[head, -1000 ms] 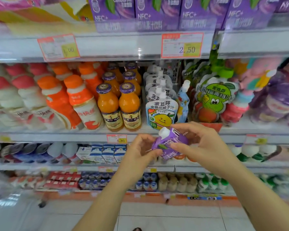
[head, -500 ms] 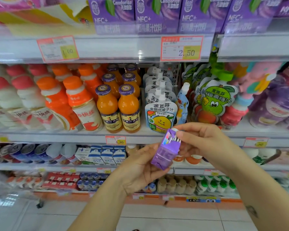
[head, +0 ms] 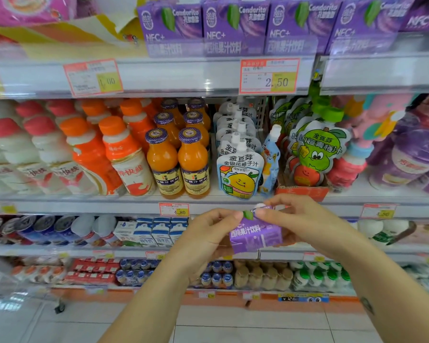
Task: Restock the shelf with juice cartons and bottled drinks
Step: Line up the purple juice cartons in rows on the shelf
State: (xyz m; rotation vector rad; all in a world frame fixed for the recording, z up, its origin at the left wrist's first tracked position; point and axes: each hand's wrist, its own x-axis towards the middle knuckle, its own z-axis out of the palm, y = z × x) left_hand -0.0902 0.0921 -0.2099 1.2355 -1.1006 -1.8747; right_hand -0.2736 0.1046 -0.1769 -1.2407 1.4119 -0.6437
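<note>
A small purple juice carton (head: 256,235) is held in front of the shelves at chest height, its printed face turned toward me. My left hand (head: 209,233) pinches its top left corner with thumb and fingertips. My right hand (head: 307,225) grips its top right edge and wraps behind it. On the top shelf stands a row of matching purple cartons (head: 233,28). The shelf below holds orange juice bottles (head: 177,162), orange-capped bottles (head: 124,159) and white drink pouches (head: 238,174).
Green fruit pouches (head: 315,154) and purple tubs (head: 411,157) fill the right of the middle shelf. Milk cartons (head: 156,231) and cans (head: 35,229) sit lower down. A price rail (head: 174,209) runs just behind my hands. A wire cart (head: 15,290) stands at bottom left on the tiled floor.
The carton has been turned between both hands, from edge-on and tilted to lying with its printed face toward me. Both hands have shifted slightly right and kept hold of it.
</note>
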